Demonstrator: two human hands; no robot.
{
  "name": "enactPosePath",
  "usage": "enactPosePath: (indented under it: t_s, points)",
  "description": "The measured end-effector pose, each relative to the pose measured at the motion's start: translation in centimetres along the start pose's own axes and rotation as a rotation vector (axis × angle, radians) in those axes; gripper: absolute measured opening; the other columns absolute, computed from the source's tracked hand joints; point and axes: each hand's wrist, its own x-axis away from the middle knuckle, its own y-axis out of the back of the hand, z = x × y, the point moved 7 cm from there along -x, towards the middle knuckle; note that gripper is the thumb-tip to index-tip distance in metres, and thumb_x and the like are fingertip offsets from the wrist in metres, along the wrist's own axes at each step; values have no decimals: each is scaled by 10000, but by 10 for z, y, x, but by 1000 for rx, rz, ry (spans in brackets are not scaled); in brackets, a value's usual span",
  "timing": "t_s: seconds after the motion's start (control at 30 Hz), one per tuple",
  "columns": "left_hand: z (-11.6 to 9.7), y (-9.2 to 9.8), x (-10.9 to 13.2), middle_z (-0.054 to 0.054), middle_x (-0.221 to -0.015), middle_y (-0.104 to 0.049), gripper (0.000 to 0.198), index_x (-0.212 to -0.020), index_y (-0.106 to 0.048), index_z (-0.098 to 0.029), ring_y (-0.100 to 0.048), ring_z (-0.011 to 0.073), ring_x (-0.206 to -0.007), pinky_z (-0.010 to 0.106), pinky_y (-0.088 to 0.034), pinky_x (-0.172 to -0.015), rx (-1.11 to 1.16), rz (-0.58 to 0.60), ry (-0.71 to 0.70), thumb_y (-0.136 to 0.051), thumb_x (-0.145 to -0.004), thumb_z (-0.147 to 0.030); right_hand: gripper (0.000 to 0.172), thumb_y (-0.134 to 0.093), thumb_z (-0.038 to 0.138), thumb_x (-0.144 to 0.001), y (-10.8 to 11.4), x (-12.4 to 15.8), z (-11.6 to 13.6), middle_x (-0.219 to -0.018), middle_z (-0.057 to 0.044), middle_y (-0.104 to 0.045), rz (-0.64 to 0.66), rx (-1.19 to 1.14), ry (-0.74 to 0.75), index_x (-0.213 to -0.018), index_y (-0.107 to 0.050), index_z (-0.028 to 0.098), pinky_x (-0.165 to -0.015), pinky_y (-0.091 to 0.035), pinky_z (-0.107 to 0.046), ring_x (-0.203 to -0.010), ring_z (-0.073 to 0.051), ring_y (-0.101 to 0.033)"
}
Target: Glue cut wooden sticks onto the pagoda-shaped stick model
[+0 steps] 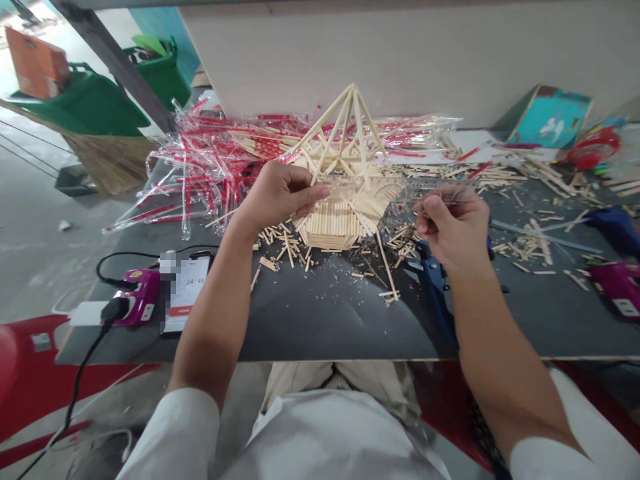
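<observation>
A model built from pale wooden sticks (333,227) stands on the dark table, with a layered base and a pointed frame of slanted sticks on top. Across its front runs a clear plastic ruler (383,190), roughly level. My left hand (280,197) pinches the ruler's left end between thumb and fingers, close against the frame. At the other end, my right hand (453,220) has its fingers closed on the ruler, to the right of the model. A blue tool, perhaps a glue gun (437,287), lies below my right hand, partly hidden by the forearm.
Stick scraps (287,247) litter the table around the model. Plastic wrappers with red strips (200,160) pile up behind on the left. A phone (187,293) and a purple power socket (137,297) lie at left. Green bins (95,100) stand beyond the table.
</observation>
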Motion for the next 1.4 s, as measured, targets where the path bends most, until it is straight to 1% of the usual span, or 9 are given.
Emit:
enactPosePath:
  t_s: [0.17,0.27,0.43,0.7,0.87,0.97,1.2,1.33,1.4]
  points:
    - [-2,1,0,-8,-437,-530,442,-539,-524,-187,-531,73,-450,201,-380,-422,-12,-10,-1,-730,-906,-321,416,-968,529,-666,0,0,0,-674,34,-719,5,7,-2,-766,-669,258,-322,-336,-247,-380,-74,-505]
    - [-3,1,0,-8,-445,-555,426,-550,-544,-184,-542,71,-447,193,-374,-418,-19,-19,-14,-725,-909,-328,403,-953,527,-695,0,1,0,-682,34,-718,15,22,12,-765,-664,255,-324,-337,-248,-382,-70,-503]
    - [0,1,1,-4,-453,-557,452,-541,-525,-182,-566,83,-464,207,-387,-436,-23,-37,-11,-720,-923,-325,368,-934,487,-745,1,0,-2,-686,27,-724,31,8,25,-783,-665,239,-327,-330,-236,-384,-69,-518]
    - [2,2,0,-4,-452,-563,488,-507,-503,-177,-570,83,-442,197,-360,-413,-5,-54,-28,-760,-901,-305,377,-943,476,-735,2,0,-2,-697,39,-741,41,-12,17,-813,-661,238,-332,-350,-214,-383,-64,-531]
    - [1,2,0,-2,-459,-584,466,-513,-523,-171,-560,73,-427,184,-378,-421,10,-42,-24,-764,-894,-288,318,-923,448,-775,1,1,0,-703,38,-743,64,-5,49,-811,-687,240,-351,-376,-212,-394,-61,-537]
    - [0,1,0,-2,-454,-585,445,-518,-536,-169,-559,71,-428,178,-369,-415,22,-33,-12,-765,-887,-269,298,-911,433,-797,2,0,0,-708,30,-745,70,-10,52,-811,-687,237,-355,-382,-216,-402,-64,-541]
    - [-1,1,0,-2,-442,-575,436,-511,-559,-164,-519,65,-411,189,-349,-404,30,-35,6,-762,-881,-270,355,-921,489,-764,1,2,2,-713,25,-742,57,24,39,-815,-675,238,-365,-387,-215,-416,-65,-541]
    - [0,2,0,1,-459,-594,427,-517,-583,-159,-548,72,-421,188,-357,-404,24,-35,-2,-764,-883,-284,385,-916,519,-757,0,2,3,-727,21,-745,60,44,34,-827,-662,238,-360,-380,-215,-416,-65,-533]
    - [1,2,0,3,-468,-602,426,-522,-587,-159,-554,73,-427,189,-367,-410,20,-30,-4,-762,-887,-290,380,-920,506,-756,1,2,2,-728,27,-746,58,32,30,-846,-661,243,-361,-385,-217,-415,-68,-535]
